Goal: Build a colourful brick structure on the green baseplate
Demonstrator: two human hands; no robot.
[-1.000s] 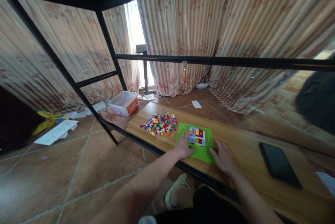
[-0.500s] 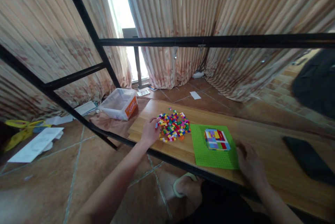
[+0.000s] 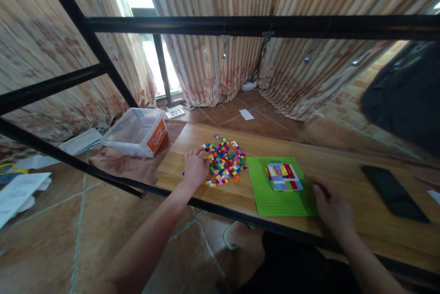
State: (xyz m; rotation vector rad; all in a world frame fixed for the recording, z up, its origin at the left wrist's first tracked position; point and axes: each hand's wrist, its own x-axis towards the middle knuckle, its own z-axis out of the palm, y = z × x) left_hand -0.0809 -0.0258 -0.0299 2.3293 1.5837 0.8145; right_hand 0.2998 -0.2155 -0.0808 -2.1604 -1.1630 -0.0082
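On the wooden table (image 3: 337,166), the left hand (image 3: 196,166) is at the brick pile's (image 3: 227,161) 9 o'clock, the right hand (image 3: 332,202) near the green baseplate's (image 3: 275,204) 3 o'clock, grips unclear.

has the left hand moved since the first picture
Yes, the left hand has gone left along the table, from the green board to the left side of the brick pile.
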